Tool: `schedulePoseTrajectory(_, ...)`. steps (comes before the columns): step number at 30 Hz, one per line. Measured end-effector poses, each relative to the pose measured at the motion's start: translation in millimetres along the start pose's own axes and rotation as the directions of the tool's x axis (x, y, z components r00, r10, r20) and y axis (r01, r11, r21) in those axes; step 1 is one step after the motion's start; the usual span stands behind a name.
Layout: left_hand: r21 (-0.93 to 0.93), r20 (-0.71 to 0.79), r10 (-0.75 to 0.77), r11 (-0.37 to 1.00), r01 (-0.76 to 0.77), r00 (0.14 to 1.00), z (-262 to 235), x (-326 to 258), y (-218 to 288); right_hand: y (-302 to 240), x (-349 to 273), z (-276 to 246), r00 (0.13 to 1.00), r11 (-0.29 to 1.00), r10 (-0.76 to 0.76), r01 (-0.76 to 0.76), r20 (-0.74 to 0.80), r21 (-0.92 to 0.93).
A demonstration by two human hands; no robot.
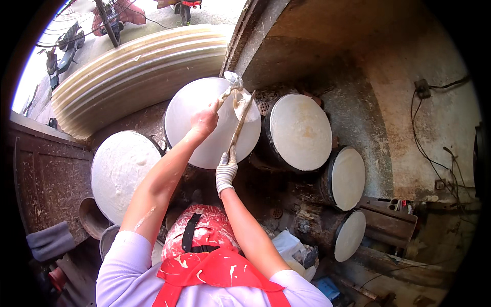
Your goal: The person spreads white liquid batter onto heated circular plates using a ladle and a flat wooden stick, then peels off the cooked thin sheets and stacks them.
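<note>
Here you are, both arms stretched over the big central vat [192, 140], its round white surface filling the space beneath your hands. Your left hand [203, 122] is bare, fingers curled tight around a pale, coated stick [221, 100] that slants up toward the vat's far rim. And at the top of that stick sits a whitish lump [233, 79], with a limp pale piece [242, 105] hanging below it; you can't tell from here whether that is cloth or something softer. Now to your right hand [226, 171], in a white glove, fingers closed around the lower end of a thin brown stick [240, 125], which rises at a slant over the vat's right side, its tip right beside the hanging piece; whether they touch, you can't tell. Look around you: a second white-topped vat [123, 169] stands at your left, another [300, 131] just right of the central one, and two smaller round white tops [348, 179] step down along your right. Your red apron [220, 268] carries pale splashes, and there's a streak of white on your left forearm [156, 192]. Beyond the central vat, a cream corrugated sheet [143, 69] curves across, with scooters [69, 56] parked outside.
</note>
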State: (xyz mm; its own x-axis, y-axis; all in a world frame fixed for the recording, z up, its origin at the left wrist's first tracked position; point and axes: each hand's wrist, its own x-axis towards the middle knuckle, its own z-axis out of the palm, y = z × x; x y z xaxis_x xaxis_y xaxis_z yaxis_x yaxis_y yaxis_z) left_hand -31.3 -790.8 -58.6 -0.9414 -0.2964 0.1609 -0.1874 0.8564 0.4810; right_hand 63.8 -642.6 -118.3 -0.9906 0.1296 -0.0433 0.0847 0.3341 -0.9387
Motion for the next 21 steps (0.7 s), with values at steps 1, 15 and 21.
schedulePoseTrajectory(1,-0.006,0.009,-0.03,1.0,0.03,1.0,-1.4,-1.7,-6.0,-10.7,9.1,11.5,1.0,1.0,0.0,0.0,0.004,-0.016)
schedulePoseTrajectory(15,-0.169,-0.022,-0.295,0.943,0.287,0.955,-19.2,-37.5,-37.6,-0.2,22.0,-9.2,0.988,0.997,-0.034,0.043,0.153,-0.057)
schedulePoseTrajectory(21,-0.191,-0.005,-0.385,0.906,0.377,0.923,-26.5,-51.9,-41.0,-34.6,19.9,9.5,0.963,0.994,0.019,0.01,0.269,-0.106)
